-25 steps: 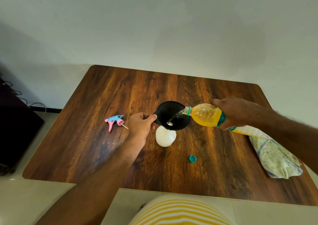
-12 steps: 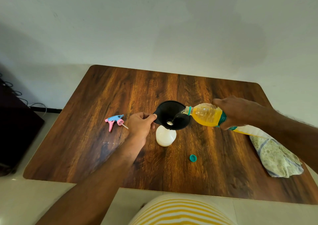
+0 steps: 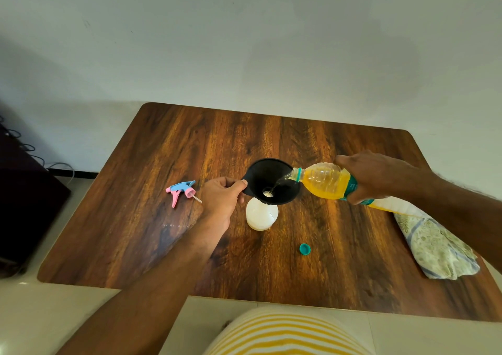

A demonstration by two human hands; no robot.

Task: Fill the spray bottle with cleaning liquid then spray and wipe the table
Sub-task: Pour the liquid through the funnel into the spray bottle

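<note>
Gripping the funnel (image 3: 271, 182) rim with the left hand (image 3: 221, 199), tilting the yellow bottle (image 3: 324, 180) with the right hand (image 3: 377, 176), pouring into the white spray bottle (image 3: 262, 214) beneath the funnel. Risking overflow or tipping if pouring too fast. Lying left of the funnel: trigger head (image 3: 181, 190); nearer: cap (image 3: 305, 248); right: cloth (image 3: 434, 246). Leaving open surface (image 3: 135, 232) all round.

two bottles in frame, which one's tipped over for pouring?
The yellow bottle in the right hand, held nearly horizontal with its mouth over the black funnel. The white spray bottle stands upright on the table under the funnel.
</note>
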